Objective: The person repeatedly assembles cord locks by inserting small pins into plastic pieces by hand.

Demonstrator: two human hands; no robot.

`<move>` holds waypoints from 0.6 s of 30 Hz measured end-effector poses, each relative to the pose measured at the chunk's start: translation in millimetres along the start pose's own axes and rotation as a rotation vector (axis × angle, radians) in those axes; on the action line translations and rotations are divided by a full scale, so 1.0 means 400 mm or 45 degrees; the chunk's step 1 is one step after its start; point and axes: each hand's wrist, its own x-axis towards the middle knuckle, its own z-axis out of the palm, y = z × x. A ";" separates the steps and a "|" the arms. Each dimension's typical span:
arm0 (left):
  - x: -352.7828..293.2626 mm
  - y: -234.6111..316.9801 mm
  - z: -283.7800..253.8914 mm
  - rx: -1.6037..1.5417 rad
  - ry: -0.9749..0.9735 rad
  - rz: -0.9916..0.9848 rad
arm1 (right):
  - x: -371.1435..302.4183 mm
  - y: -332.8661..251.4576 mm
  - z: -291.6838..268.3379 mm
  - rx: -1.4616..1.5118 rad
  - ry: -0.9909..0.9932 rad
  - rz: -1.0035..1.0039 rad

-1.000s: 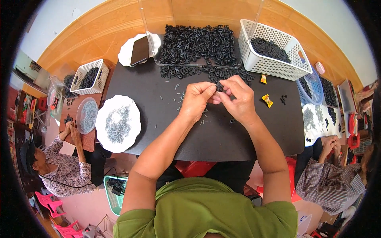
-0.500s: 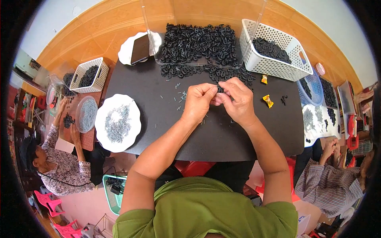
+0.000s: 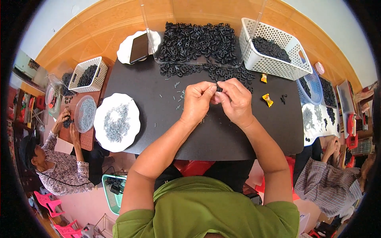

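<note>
Above the middle of the dark table (image 3: 174, 139), both my hands meet around one small black plastic piece (image 3: 218, 89). My left hand (image 3: 197, 99) pinches it from the left between thumb and forefinger. From the other side, my right hand (image 3: 237, 101) grips the same piece, and fingers cover most of it. Small grey metal pins (image 3: 177, 84) lie scattered left of my left hand. Beyond my hands, a heap of black plastic pieces (image 3: 198, 43) with holes fills a clear bin and spills out in front of it.
A white scalloped plate (image 3: 102, 137) of pins sits at the left. At the back are a phone (image 3: 139, 47) on another plate and a white basket (image 3: 274, 67) of black pieces. Two yellow-wrapped sweets (image 3: 268, 100) lie at right. People work at tables on both sides.
My hands stay together on the black piece, with barely any shift. At the left, the other person's far hand has moved nearer to the small pile of black pieces.
</note>
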 end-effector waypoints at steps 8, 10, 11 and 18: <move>0.008 -0.003 0.005 -0.136 -0.072 -0.028 | 0.011 0.002 -0.024 0.149 -0.031 0.214; 0.010 0.002 0.000 -0.161 -0.041 -0.075 | 0.026 0.009 -0.049 0.109 0.033 0.226; 0.012 0.007 -0.006 -0.170 -0.019 -0.094 | 0.040 0.015 -0.068 0.081 0.093 0.231; 0.047 0.034 -0.045 -0.123 0.279 -0.001 | 0.135 0.199 -0.276 -0.355 0.248 0.388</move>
